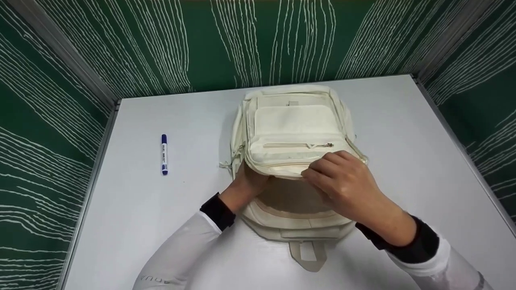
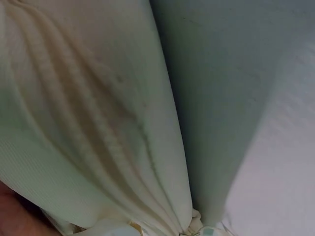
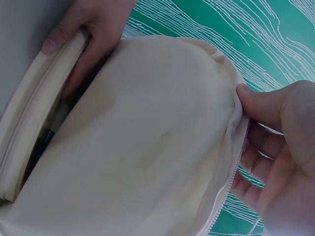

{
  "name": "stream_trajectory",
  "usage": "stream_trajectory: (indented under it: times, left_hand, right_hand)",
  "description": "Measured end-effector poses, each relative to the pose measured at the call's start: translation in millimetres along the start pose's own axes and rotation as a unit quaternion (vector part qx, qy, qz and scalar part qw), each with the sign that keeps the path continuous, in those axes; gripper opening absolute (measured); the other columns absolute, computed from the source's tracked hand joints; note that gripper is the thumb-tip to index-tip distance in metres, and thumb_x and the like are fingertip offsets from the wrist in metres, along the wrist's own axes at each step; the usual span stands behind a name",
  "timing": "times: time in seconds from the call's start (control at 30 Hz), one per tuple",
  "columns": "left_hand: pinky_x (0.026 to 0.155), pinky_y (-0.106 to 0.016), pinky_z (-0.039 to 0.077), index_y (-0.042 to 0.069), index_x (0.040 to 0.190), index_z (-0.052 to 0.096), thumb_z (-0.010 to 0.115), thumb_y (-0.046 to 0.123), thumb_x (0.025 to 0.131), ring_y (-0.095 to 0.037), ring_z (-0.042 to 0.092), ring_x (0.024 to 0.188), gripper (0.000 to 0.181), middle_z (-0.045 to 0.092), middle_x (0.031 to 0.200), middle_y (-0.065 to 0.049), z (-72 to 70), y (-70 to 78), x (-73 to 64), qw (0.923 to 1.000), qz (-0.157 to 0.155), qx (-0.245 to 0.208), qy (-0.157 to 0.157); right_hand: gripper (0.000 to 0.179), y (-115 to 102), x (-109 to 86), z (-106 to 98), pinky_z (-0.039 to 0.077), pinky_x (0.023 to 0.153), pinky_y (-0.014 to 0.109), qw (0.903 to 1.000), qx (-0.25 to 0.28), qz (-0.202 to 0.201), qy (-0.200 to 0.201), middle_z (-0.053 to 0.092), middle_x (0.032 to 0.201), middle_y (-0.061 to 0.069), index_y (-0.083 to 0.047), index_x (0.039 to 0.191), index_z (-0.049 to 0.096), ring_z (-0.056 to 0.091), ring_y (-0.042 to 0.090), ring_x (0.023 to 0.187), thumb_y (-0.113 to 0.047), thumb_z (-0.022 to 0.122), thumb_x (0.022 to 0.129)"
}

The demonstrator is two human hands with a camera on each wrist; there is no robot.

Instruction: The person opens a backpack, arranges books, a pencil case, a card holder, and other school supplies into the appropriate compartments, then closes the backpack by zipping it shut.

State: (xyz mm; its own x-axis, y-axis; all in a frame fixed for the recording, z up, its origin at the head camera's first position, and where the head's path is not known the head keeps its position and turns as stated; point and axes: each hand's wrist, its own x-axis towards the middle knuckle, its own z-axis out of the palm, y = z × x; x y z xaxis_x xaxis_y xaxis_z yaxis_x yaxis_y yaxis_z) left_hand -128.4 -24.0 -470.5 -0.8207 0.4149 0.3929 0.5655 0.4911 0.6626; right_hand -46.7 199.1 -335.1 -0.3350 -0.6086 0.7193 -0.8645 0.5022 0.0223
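Note:
A cream backpack [image 1: 296,121] lies on the table, its zippered front panel lifted away from the opening. My right hand [image 1: 348,189] pinches the panel's zipper edge [image 3: 235,123] between thumb and fingers. My left hand [image 1: 248,183] is at the left side of the opening, partly hidden under the panel in the head view. In the right wrist view the left hand [image 3: 101,24] grips the opening's other rim [image 3: 37,93], thumb outside and fingers inside. Something dark [image 3: 47,136] shows in the gap; its kind is hidden. The left wrist view shows mostly cream fabric [image 2: 78,108].
A white marker with blue ends [image 1: 164,155] lies on the white table [image 1: 133,209], left of the backpack. The backpack's carry loop [image 1: 308,257] points toward the table's near side. Green walls with white streaks [image 1: 225,40] enclose the back and sides.

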Motion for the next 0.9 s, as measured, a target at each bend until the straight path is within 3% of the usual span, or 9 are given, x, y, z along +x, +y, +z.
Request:
stream_trajectory:
  times: [0.1, 0.17, 0.23, 0.3, 0.47, 0.57, 0.67, 0.83, 0.9]
  left_hand:
    - [0.114, -0.032, 0.038, 0.011, 0.136, 0.053, 0.064, 0.019, 0.1, -0.013, 0.056, 0.12, 0.038, 0.061, 0.123, 0.002, -2.6, 1.1, -7.6, 0.9916, -0.047, -0.121, 0.008]
    - [0.118, -0.035, 0.034, 0.009, 0.144, 0.047, 0.066, 0.021, 0.1, -0.015, 0.053, 0.129, 0.049, 0.058, 0.132, -0.001, -4.8, 1.9, -15.4, 0.9924, -0.038, -0.117, 0.005]
    - [0.119, -0.037, 0.034, 0.006, 0.146, 0.044, 0.069, 0.014, 0.094, -0.019, 0.051, 0.132, 0.058, 0.056, 0.136, -0.006, -6.9, 3.2, -24.5, 0.9981, -0.009, -0.06, 0.003]
    - [0.12, -0.042, 0.034, 0.003, 0.145, 0.045, 0.071, 0.01, 0.088, -0.026, 0.049, 0.136, 0.063, 0.054, 0.139, -0.012, -8.6, 4.7, -32.9, 0.998, 0.038, 0.051, 0.002]
    - [0.123, -0.049, 0.029, -0.005, 0.15, 0.041, 0.074, 0.01, 0.087, -0.04, 0.041, 0.145, 0.072, 0.049, 0.15, -0.026, -15.1, 5.6, -51.8, 0.975, 0.101, 0.198, -0.006]
    - [0.123, -0.053, 0.028, -0.008, 0.154, 0.039, 0.076, 0.009, 0.085, -0.042, 0.035, 0.15, 0.08, 0.043, 0.157, -0.028, -21.8, 1.6, -62.1, 0.9738, 0.11, 0.198, -0.017]
    - [0.119, -0.059, 0.032, -0.01, 0.148, 0.05, 0.07, 0.005, 0.085, -0.043, 0.039, 0.148, 0.068, 0.048, 0.154, -0.028, -29.3, -6.1, -69.4, 0.9693, 0.139, 0.203, -0.01]
    - [0.105, -0.053, 0.048, -0.005, 0.115, 0.074, 0.062, 0.0, 0.088, -0.037, 0.064, 0.122, 0.03, 0.071, 0.124, -0.018, -38.6, -20.4, -70.0, 0.963, 0.182, 0.187, 0.068]
    - [0.096, -0.049, 0.053, -0.003, 0.103, 0.077, 0.062, 0.0, 0.09, -0.034, 0.067, 0.11, 0.019, 0.073, 0.111, -0.016, -42.3, -24.9, -66.3, 0.9655, 0.167, 0.172, 0.103]
  right_hand:
    - [0.028, -4, -7.1, 3, 0.046, 0.06, 0.039, 1.0, 0.006, 0.003, 0.0, 0.069, 0.082, 0.005, -0.005, 0.089, 0.076, 0.062, 0.025, 0.07, -0.01, 0.055, 0.107]
    - [0.028, -8, -12.4, 6, 0.046, 0.06, 0.038, 0.9999, 0.011, 0.005, -0.002, 0.069, 0.082, 0.005, -0.005, 0.089, 0.076, 0.062, 0.024, 0.07, -0.01, 0.055, 0.107]
    - [0.028, -11, -17.8, 8, 0.047, 0.06, 0.038, 0.9999, 0.014, 0.007, -0.003, 0.069, 0.083, 0.005, -0.006, 0.089, 0.076, 0.062, 0.023, 0.07, -0.011, 0.056, 0.107]
    - [0.028, -15, -23.2, 10, 0.047, 0.06, 0.037, 0.9999, 0.015, 0.007, -0.003, 0.069, 0.083, 0.004, -0.006, 0.089, 0.076, 0.062, 0.023, 0.07, -0.01, 0.056, 0.107]
    - [0.028, -23, -37.4, 17, 0.046, 0.061, 0.036, 0.9996, 0.022, 0.015, 0.004, 0.068, 0.084, 0.003, -0.007, 0.089, 0.076, 0.061, 0.021, 0.07, -0.01, 0.055, 0.107]
    - [0.027, -28, -47.2, 22, 0.046, 0.062, 0.035, 0.9993, 0.029, 0.025, 0.006, 0.068, 0.085, 0.002, -0.008, 0.09, 0.076, 0.06, 0.02, 0.071, -0.01, 0.055, 0.107]
    - [0.028, -33, -58.4, 28, 0.046, 0.063, 0.034, 0.9987, 0.036, 0.037, 0.004, 0.068, 0.086, 0.001, -0.009, 0.09, 0.076, 0.06, 0.019, 0.072, -0.011, 0.055, 0.108]
    - [0.031, -40, -78.7, 41, 0.046, 0.064, 0.033, 0.9974, 0.043, 0.058, -0.007, 0.068, 0.087, 0.0, -0.01, 0.09, 0.077, 0.061, 0.018, 0.073, -0.015, 0.053, 0.109]
    - [0.032, -42, -86.3, 46, 0.047, 0.065, 0.033, 0.997, 0.044, 0.064, -0.01, 0.068, 0.087, 0.0, -0.009, 0.09, 0.077, 0.061, 0.018, 0.074, -0.015, 0.053, 0.11]
